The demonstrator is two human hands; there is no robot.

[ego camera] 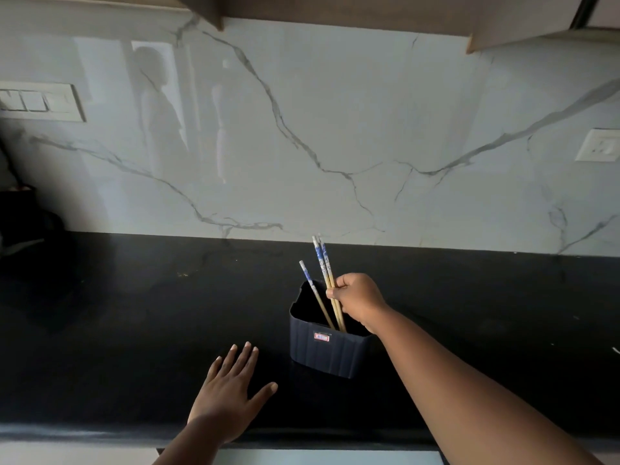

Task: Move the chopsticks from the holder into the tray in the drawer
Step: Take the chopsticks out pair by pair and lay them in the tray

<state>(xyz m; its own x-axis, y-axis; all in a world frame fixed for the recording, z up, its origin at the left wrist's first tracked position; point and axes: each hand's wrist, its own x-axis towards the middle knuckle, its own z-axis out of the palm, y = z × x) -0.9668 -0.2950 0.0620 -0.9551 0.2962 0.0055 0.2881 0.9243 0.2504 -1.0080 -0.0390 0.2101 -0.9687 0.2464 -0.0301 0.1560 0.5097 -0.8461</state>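
Note:
A dark ribbed holder point(327, 349) with a small red label stands on the black countertop point(134, 313). My right hand point(357, 298) is over its open top, shut on a pair of wooden chopsticks point(323, 263) with blue-and-white patterned ends; their tips are still inside the holder. One more chopstick point(312, 288) leans loose in the holder to the left of the pair. My left hand point(231, 387) lies flat on the counter, fingers spread, to the left of the holder. The drawer and its tray are not in view.
A white marble backsplash point(335, 146) rises behind the counter. A switch panel point(40, 101) is on the wall at the left, a socket point(599, 145) at the right. Dark objects point(23, 216) sit at the far left. Wooden cabinets point(369, 15) hang overhead.

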